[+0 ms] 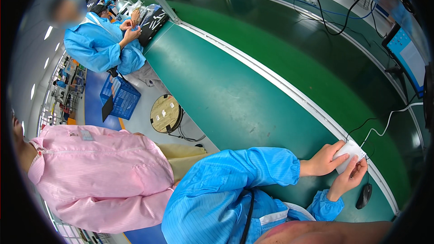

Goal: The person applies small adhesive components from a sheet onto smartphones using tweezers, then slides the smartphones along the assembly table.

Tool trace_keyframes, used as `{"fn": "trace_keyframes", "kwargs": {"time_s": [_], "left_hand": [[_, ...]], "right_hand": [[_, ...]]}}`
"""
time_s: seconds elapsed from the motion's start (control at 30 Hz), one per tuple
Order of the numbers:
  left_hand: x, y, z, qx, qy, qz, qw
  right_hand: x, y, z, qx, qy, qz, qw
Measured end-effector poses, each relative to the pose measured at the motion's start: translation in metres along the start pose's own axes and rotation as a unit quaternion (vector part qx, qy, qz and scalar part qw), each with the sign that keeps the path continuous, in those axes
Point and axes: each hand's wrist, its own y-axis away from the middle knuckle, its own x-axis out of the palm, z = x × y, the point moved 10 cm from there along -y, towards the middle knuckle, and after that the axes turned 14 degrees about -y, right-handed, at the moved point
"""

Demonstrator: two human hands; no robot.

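Note:
A small white box-shaped device (pixel 348 150) is held at the green bench's far edge, at the right of the view. My left hand (pixel 323 160) grips it from the left, thumb across its face. The fingers of my right hand (pixel 350 179) are closed on its lower right side. A white cable (pixel 388 120) meets the device at its right edge; whether it is plugged in is hidden by its small size. Thin black wires pass close behind it. Just right of my right hand lies a black computer mouse (pixel 364 196).
The green bench (pixel 217 90) stretches away to the far left, bordered by a pale metal rail (pixel 257 68). A monitor (pixel 403 56) stands at right. A person in pink (pixel 104 171) is beside me; another in blue (pixel 97 40) works farther off. A round stool (pixel 165 114) and blue crate (pixel 120 96) are left.

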Motion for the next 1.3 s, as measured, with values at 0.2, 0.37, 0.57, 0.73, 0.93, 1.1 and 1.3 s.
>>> {"fn": "trace_keyframes", "kwargs": {"time_s": [0.2, 0.37, 0.57, 0.73, 0.93, 1.1, 1.3], "left_hand": [[0.004, 0.000, 0.003, -0.009, 0.017, 0.002, 1.000], [-0.005, -0.001, -0.005, -0.004, 0.023, -0.030, 0.999], [-0.003, -0.002, -0.001, -0.021, 0.044, -0.016, 0.999], [0.002, 0.000, 0.008, -0.032, 0.066, -0.003, 0.997], [-0.006, -0.001, -0.005, 0.000, 0.062, -0.016, 0.998], [-0.012, -0.002, -0.008, 0.015, 0.014, -0.046, 0.999], [-0.013, -0.004, 0.000, -0.008, -0.003, -0.060, 0.998]], "right_hand": [[0.010, -0.001, 0.010, -0.001, -0.002, 0.002, 1.000], [0.009, -0.002, 0.015, -0.065, 0.075, 0.030, 0.995], [0.014, 0.003, 0.003, -0.013, 0.022, 0.059, 0.998], [0.015, 0.005, -0.006, 0.024, -0.013, 0.053, 0.998], [0.018, 0.005, -0.010, 0.037, -0.027, 0.065, 0.997], [0.017, 0.004, -0.009, 0.038, -0.041, 0.054, 0.997], [0.018, 0.003, -0.004, 0.029, 0.011, 0.052, 0.998]]}}
